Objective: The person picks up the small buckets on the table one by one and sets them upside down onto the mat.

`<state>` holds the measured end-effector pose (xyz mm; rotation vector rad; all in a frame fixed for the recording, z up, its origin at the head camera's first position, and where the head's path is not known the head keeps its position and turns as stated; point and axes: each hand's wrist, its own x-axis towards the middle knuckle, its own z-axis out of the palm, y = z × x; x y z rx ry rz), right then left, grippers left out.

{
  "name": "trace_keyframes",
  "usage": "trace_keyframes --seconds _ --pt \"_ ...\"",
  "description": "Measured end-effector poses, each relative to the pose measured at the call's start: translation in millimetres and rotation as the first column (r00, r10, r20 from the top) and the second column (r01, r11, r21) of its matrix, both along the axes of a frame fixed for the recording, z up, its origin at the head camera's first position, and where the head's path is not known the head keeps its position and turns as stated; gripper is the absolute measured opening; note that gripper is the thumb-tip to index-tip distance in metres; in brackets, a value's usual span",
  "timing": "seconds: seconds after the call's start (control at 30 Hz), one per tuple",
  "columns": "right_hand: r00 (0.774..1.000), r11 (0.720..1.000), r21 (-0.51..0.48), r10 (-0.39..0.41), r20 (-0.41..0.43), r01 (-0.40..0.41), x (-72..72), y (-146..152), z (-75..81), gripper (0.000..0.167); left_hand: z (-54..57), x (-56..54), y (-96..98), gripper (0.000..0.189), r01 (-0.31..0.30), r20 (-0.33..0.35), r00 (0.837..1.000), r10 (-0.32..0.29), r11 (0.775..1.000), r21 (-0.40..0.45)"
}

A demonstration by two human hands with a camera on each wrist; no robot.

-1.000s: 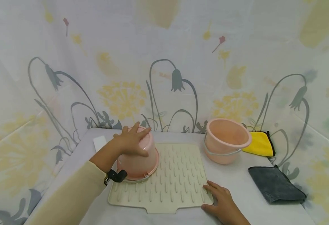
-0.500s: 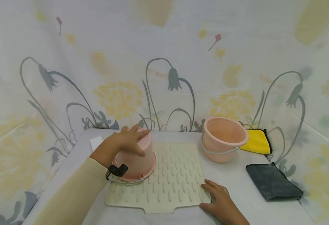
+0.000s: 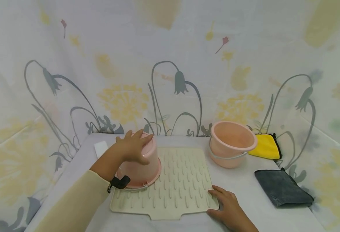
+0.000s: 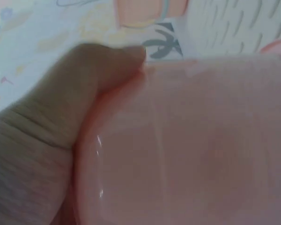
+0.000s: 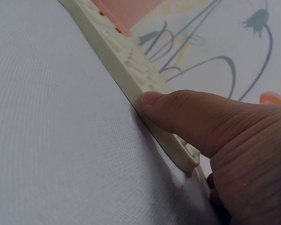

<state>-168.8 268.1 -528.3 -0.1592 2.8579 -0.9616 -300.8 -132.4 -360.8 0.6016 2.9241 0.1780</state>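
Observation:
A pink bucket stands upside down on the left part of a cream ridged drying mat, its wire handle lying by the rim. My left hand grips the bucket's upturned base from above, fingers spread over it; in the left wrist view the thumb bends over the base edge. At the mat's front right corner, my right hand holds the mat between thumb and fingers. The right wrist view has the thumb against the mat's side edge, with the other fingers mostly hidden.
A second pink bucket stands upright behind the mat to the right. Beyond it lies a yellow cloth, and nearer a folded dark grey cloth. A white flat piece lies at the left. Flower-patterned curtain rises behind the table.
The head view has shifted slightly. Both hands keep about the same places, the left on the upturned bucket and the right at the mat's corner.

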Motion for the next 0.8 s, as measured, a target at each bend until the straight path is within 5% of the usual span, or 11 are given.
trace_keyframes --seconds 0.17,0.4,0.57,0.8 --pt "1.000 1.000 0.004 -0.012 0.015 0.012 -0.2 0 -0.5 0.074 -15.5 13.3 -3.3 0.093 0.009 -0.187 0.982 -0.008 1.000 0.003" --pt "1.000 1.000 0.022 -0.011 0.023 0.011 -1.7 -1 -1.0 0.076 -47.8 31.8 -18.9 0.087 -0.014 -0.358 0.931 0.076 0.985 0.173" --pt "0.999 1.000 -0.006 -0.009 0.042 0.010 -1.3 -1 -1.2 0.076 -66.3 48.5 -29.8 0.092 -0.031 -0.360 0.920 0.156 0.944 0.330" --pt "0.999 1.000 0.001 -0.002 0.038 0.002 -2.1 -2 1.4 0.077 -91.4 79.2 -47.5 0.109 -0.163 -0.203 0.929 0.308 0.837 0.522"
